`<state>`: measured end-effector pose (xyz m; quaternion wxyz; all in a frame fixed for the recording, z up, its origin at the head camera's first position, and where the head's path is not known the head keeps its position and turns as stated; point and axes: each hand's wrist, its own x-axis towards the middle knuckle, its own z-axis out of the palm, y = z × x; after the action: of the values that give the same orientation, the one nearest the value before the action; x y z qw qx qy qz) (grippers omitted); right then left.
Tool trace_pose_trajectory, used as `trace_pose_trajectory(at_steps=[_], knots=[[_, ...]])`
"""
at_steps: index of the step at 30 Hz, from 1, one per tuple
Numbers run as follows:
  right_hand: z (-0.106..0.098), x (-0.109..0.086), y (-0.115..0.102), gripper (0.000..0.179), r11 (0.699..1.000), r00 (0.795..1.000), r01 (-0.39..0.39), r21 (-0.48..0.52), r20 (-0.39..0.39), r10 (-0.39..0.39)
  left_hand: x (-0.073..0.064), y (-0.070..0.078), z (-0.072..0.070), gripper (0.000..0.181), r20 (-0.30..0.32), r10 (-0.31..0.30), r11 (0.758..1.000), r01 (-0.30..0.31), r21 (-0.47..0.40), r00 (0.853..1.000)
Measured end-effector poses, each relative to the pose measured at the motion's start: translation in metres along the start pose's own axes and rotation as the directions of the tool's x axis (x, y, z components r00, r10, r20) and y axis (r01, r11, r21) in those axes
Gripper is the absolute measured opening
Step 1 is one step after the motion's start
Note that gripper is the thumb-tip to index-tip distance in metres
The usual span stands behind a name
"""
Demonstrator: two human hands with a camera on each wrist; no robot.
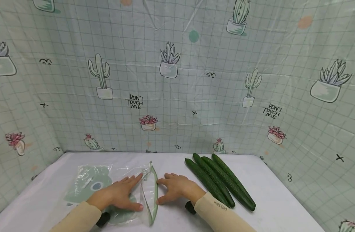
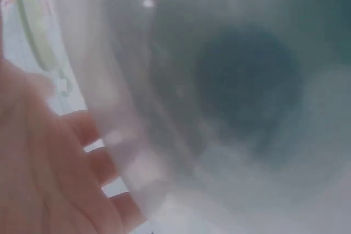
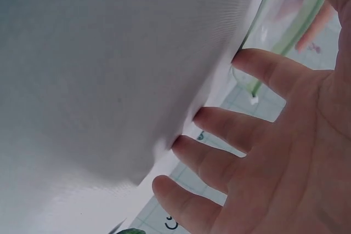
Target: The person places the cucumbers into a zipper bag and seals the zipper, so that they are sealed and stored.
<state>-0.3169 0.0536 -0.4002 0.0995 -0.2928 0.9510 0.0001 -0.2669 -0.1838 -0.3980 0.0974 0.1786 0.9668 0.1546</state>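
A clear plastic zip bag (image 1: 87, 185) with a green cartoon print lies flat on the left half of the table. Its mouth, edged by a green strip (image 1: 156, 193), faces right and gapes slightly. On top of the bag, just left of the mouth, rests my left hand (image 1: 122, 195), fingers extended and thumb apart. My right hand (image 1: 177, 187) touches the green strip from the other side with thumb and index fingertip, its fingers spread. In the right wrist view, the fingertips (image 3: 241, 58) meet the white tabletop beside the strip. Blurred bag plastic fills most of the left wrist view.
Several long dark green cucumbers (image 1: 223, 178) lie side by side, slanted, on the right of the white table (image 1: 276, 199), close to my right forearm. A hanging sheet (image 1: 177, 90) with cactus prints encloses the back and sides.
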Motion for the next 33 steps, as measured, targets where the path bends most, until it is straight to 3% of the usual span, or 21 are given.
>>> trace_pose_trajectory(at_steps=[4,10,15,20,24,28,33], knots=[[0.001,0.0,-0.001,0.075,1.0,1.0,-0.01,-0.003,0.004,0.01,0.004,0.004,0.001,0.1,-0.012,0.008,1.0,-0.008,-0.006,1.0],[0.002,0.001,0.0,0.075,1.0,1.0,-0.014,-0.01,0.004,0.014,0.014,0.009,0.0,0.082,-0.012,-0.058,0.998,0.057,-0.034,0.998],[0.003,0.002,-0.001,0.075,1.0,1.0,-0.013,0.008,0.019,0.013,0.016,0.014,0.0,0.071,-0.066,-0.063,0.996,0.059,-0.065,0.996],[0.001,0.002,-0.002,0.075,1.0,1.0,-0.01,-0.003,0.009,0.01,0.017,0.02,-0.002,0.07,-0.114,-0.052,0.998,0.047,-0.047,0.992],[0.001,0.002,-0.001,0.075,1.0,1.0,-0.007,-0.007,-0.001,0.007,0.018,0.022,0.001,0.078,-0.145,-0.01,1.0,0.008,-0.016,0.989],[0.001,0.002,-0.001,0.076,1.0,1.0,-0.005,-0.003,0.0,0.005,0.021,0.023,0.006,0.079,-0.198,0.071,0.997,-0.071,0.006,0.978],[0.0,0.002,0.001,0.075,1.0,1.0,-0.005,0.013,-0.001,0.005,0.025,0.025,0.008,0.072,-0.213,0.081,0.99,-0.104,-0.097,0.974]])
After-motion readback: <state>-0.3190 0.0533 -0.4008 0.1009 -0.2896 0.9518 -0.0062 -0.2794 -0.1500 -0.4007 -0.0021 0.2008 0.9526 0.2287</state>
